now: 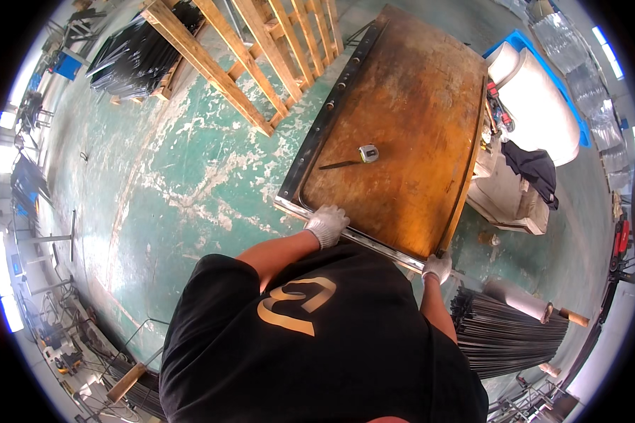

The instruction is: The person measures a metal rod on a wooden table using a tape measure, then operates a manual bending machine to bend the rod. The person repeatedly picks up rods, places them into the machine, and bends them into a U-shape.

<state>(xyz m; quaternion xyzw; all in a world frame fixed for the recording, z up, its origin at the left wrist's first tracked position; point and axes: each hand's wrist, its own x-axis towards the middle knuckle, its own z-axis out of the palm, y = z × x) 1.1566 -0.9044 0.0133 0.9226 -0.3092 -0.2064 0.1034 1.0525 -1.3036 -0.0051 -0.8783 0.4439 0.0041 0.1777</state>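
A long silver metal bar (374,245) lies along the near edge of a rusty brown steel table (409,106). My left hand (327,224), in a white work glove, grips the bar near its left end. In the same kind of glove, my right hand (437,268) holds the bar at the table's right corner. A small tape measure (368,153) rests on the table top with a dark strip of tape pulled out to its left.
Wooden pallets (261,49) lie on the worn green floor beyond the table's left side. A bundle of dark metal rods (504,331) sits at the lower right. White rolls on a blue base (543,99) and dark cloth (533,166) stand right of the table.
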